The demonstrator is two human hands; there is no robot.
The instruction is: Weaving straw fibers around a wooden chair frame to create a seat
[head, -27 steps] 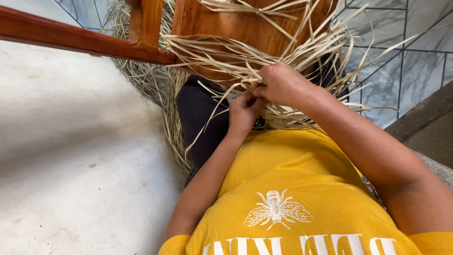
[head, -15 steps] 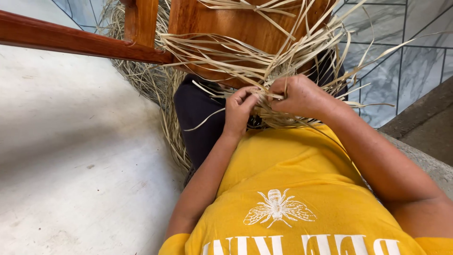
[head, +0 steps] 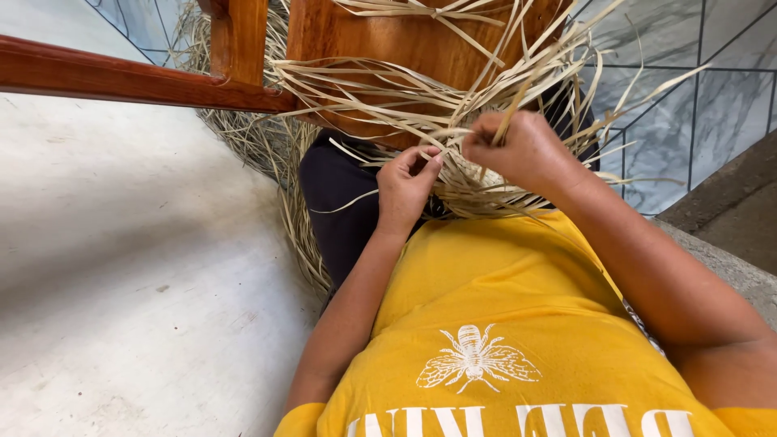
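Premises appear to be a home craft workspace, likely a porch or entry area of a house. Evidence: bare grey concrete floor (head: 121, 267); marble-patterned wall tiles (head: 688, 97) with dark joints; a concrete step (head: 720, 202) at the right; a varnished wooden frame (head: 146, 81); loose heaps of dried straw strips (head: 243, 137) lying on the floor beside it

Yellow tee (head: 518, 324) w/ white insect print.
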